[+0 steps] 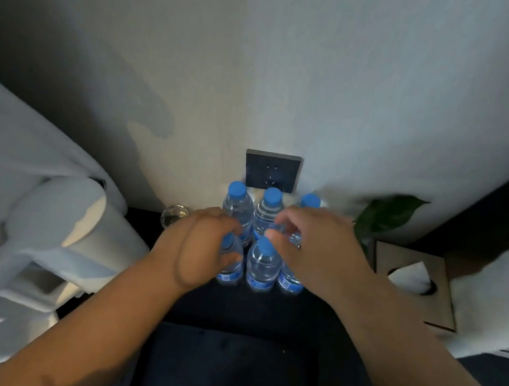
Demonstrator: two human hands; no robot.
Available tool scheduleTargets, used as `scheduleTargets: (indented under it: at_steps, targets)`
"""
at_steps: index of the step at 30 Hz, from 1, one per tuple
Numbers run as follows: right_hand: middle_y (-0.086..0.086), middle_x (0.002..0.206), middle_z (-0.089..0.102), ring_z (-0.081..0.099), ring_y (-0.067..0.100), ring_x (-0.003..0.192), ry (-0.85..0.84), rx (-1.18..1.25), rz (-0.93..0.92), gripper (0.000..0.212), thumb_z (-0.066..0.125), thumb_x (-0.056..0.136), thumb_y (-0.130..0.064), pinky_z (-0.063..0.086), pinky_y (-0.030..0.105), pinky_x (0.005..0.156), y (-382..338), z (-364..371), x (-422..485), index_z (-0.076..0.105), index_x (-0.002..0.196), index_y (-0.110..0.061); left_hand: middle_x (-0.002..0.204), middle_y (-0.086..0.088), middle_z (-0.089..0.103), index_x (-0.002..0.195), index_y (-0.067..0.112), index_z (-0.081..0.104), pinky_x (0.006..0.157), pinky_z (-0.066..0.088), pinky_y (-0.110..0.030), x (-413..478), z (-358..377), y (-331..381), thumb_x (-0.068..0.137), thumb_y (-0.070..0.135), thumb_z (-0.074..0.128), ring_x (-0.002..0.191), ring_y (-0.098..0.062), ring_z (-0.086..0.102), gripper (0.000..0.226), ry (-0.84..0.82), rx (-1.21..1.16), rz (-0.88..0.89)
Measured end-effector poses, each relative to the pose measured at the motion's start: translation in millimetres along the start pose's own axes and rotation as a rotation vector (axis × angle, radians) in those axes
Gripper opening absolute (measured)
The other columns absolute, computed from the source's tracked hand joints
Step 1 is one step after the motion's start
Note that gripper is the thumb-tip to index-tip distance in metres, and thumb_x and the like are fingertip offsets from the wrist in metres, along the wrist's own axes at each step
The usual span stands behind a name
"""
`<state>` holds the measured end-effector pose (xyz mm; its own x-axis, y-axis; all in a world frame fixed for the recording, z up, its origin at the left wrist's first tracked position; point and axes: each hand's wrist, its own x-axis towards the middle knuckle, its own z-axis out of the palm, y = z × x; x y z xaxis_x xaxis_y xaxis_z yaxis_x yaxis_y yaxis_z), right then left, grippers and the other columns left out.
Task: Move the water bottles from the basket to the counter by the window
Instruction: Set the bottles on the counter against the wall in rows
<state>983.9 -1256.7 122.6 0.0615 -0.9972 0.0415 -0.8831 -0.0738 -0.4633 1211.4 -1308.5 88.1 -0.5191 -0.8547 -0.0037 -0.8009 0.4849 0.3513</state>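
Several clear water bottles with blue caps stand upright in two rows on a dark counter (247, 312) against the wall. My left hand (194, 250) curls round the front left bottle (230, 264), covering its cap. My right hand (313, 252) reaches over the front right bottle (291, 280), its fingers curled at the top of that bottle, whose cap is hidden. The front middle bottle (263, 266) stands free between my hands. Three more bottles (268, 210) stand behind, partly hidden. No basket is in view.
A black wall socket (271, 170) sits just behind the bottles. A small glass (174, 215) stands at the left, a tissue box (415, 283) and a green plant leaf (386, 213) at the right. White folded towels (49, 237) lie at the left.
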Motion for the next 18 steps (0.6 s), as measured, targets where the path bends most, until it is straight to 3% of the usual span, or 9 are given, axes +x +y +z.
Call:
scheduleTargets:
  at_steps: [4,8,13,18]
  targets:
    - [-0.015,0.1,0.068,0.064,0.011,0.095,-0.035,-0.026,-0.066,0.033,0.066,0.096,-0.056,0.051,0.042,0.093,-10.7,9.0,-9.9,0.069,0.12,-0.032,0.1,0.008,0.071,0.116,0.034,0.065,0.076,0.052,-0.036,-13.8,-11.1,-4.1,0.088,0.042,0.072,0.093,-0.02,0.065,0.03,0.038,0.043,-0.065]
    - [-0.003,0.1,0.068,0.063,0.02,0.09,-0.052,-0.049,-0.06,0.028,0.071,0.097,-0.041,0.054,0.042,0.084,-7.8,23.5,-9.3,0.068,0.118,-0.023,0.093,0.007,0.071,0.107,0.032,0.068,0.072,0.052,-0.035,-16.4,-20.1,0.9,0.093,0.04,0.067,0.089,-0.021,0.065,0.016,-0.004,0.035,-0.091]
    - [0.003,0.115,0.065,0.061,0.028,0.108,0.002,-0.24,-0.041,0.038,0.065,0.099,-0.045,0.046,0.045,0.09,-1.7,51.4,-10.2,0.061,0.131,-0.023,0.101,-0.002,0.07,0.114,0.022,0.068,0.075,0.049,-0.034,-10.2,-20.6,9.7,0.097,0.03,0.062,0.094,-0.025,0.063,0.02,-0.069,0.032,-0.161]
    - [0.003,0.117,0.064,0.06,0.028,0.11,-0.011,-0.277,0.011,0.043,0.06,0.102,-0.048,0.045,0.047,0.09,1.9,55.6,-6.7,0.057,0.132,-0.018,0.107,-0.009,0.068,0.121,0.015,0.062,0.074,0.042,-0.035,-7.6,-18.5,11.5,0.1,0.029,0.061,0.099,-0.03,0.063,0.026,-0.058,0.087,-0.108]
